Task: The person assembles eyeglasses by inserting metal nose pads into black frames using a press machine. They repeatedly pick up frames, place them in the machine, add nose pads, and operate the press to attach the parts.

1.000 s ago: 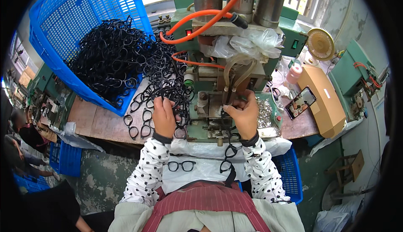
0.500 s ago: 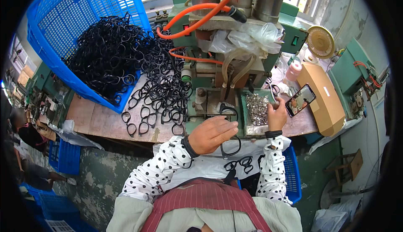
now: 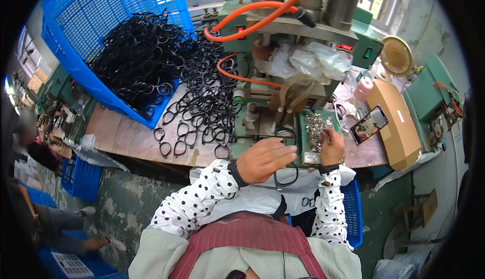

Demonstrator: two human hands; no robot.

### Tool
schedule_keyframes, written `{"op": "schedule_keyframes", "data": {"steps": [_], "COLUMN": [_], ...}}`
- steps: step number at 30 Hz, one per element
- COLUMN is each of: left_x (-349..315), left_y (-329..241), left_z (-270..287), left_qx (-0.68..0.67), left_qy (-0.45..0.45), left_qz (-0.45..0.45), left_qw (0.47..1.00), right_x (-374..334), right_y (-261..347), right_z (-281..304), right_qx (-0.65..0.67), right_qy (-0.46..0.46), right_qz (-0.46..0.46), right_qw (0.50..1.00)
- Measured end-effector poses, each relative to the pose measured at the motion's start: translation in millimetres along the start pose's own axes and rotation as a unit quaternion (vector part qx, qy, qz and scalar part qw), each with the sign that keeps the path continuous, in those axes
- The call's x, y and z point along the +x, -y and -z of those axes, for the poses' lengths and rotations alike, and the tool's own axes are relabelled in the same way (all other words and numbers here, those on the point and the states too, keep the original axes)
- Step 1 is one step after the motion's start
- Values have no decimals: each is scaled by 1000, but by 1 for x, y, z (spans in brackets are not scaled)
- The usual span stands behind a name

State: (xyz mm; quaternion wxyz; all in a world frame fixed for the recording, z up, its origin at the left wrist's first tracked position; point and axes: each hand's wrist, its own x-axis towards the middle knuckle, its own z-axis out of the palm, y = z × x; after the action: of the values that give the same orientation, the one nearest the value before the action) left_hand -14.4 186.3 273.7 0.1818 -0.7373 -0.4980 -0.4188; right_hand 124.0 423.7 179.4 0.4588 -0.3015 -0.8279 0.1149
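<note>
My left hand is closed around a black eyeglass frame, with one rim hanging below the fingers and another reaching up to the green press. Most of the frame's middle is hidden behind that hand. At the right front of the press is a shallow green tray of small shiny metal pieces. My right hand is at the tray's right edge, thumb and fingers drawn together; whatever they pinch is too small to name. Part of another black eyeglass frame shows on the white cloth over my lap.
A tilted blue crate spills a heap of black eyeglass frames across the table's left. Orange hoses loop in front of the press. A phone, a cardboard box and a pink bottle stand right. Someone's legs show far left.
The view has shifted, moving the bench rightward in the picture. My right hand has drawn nearer me along the tray's edge. The eyeglass frame on my lap has moved mostly out of sight.
</note>
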Motion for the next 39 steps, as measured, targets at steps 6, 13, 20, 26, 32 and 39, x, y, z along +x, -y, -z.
{"op": "schedule_keyframes", "data": {"steps": [6,13,20,26,32,39], "left_x": [-6,-93,-142,-149,-133,-87], "left_y": [-4,89,157,160,160,115], "left_z": [11,45,47,66,97,112], "left_qx": [86,251,361,423,426,334], "left_qy": [20,-82,66,133,133,3], "left_qz": [-9,300,529,477,548,531], "left_qw": [996,917,765,759,707,779], "right_x": [-4,-7,2,20,36,34], "right_y": [-9,-9,5,57,127,139], "right_z": [0,-3,-1,12,42,23], "right_qx": [8,3,-1,275,445,468], "right_qy": [12,15,4,83,150,158], "right_qz": [-5,-97,-27,-158,-198,-230], "right_qw": [1000,995,1000,945,860,839]}}
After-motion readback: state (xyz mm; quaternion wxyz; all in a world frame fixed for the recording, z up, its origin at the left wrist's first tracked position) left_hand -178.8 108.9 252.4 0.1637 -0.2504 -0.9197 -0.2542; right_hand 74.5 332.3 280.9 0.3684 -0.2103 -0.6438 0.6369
